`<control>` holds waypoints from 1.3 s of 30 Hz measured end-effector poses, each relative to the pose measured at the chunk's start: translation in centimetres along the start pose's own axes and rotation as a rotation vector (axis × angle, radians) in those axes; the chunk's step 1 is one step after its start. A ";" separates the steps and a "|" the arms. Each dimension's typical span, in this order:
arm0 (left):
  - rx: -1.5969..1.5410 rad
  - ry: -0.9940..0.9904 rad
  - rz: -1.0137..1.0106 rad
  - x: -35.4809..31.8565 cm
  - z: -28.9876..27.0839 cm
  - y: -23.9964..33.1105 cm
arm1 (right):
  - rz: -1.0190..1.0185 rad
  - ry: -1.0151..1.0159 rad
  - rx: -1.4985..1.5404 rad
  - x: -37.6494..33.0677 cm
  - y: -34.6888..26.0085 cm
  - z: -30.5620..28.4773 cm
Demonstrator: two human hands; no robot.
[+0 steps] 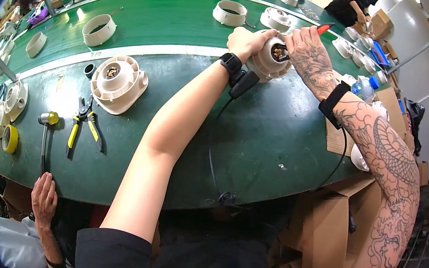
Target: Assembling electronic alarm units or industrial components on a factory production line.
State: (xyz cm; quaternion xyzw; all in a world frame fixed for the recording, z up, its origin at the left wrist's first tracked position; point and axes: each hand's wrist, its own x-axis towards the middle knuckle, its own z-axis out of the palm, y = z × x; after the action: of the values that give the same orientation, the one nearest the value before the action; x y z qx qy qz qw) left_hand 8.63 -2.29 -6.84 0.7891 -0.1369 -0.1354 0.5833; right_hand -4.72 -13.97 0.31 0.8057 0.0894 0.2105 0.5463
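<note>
A white round plastic housing with a metal core in its middle sits at the far edge of the green bench, by the white rail. My left hand is closed on its left rim, the thumb over the top. My right hand grips red-handled pliers, the handle end sticking out above the fist. Their dark jaws reach into the housing's centre; how firmly they bite there is hidden. Left of my arms, a second white housing stands on the bench beside a small black ring.
Yellow-and-black pliers, a yellow-headed hammer and a yellow tape roll lie left. A co-worker's hand touches the hammer handle. White rings stand on the green belt beyond. Cardboard boxes and a bottle are right.
</note>
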 end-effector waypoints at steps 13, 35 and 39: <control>-0.014 0.178 0.122 -1.2 0.8 0.6 | 0.325 -0.487 0.471 1.0 0.1 0.0; 0.120 0.031 0.025 0.3 0.3 0.1 | 0.059 -0.084 0.065 -0.2 -0.7 0.1; 0.118 0.026 0.002 0.1 0.3 0.1 | 0.026 -0.102 -0.019 -0.1 -0.9 -0.1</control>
State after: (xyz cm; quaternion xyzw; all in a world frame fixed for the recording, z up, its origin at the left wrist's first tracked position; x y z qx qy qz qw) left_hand 8.60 -2.61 -6.79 0.8236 -0.1377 -0.1163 0.5377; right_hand -4.77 -13.59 -0.50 0.8111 0.0491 0.1773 0.5552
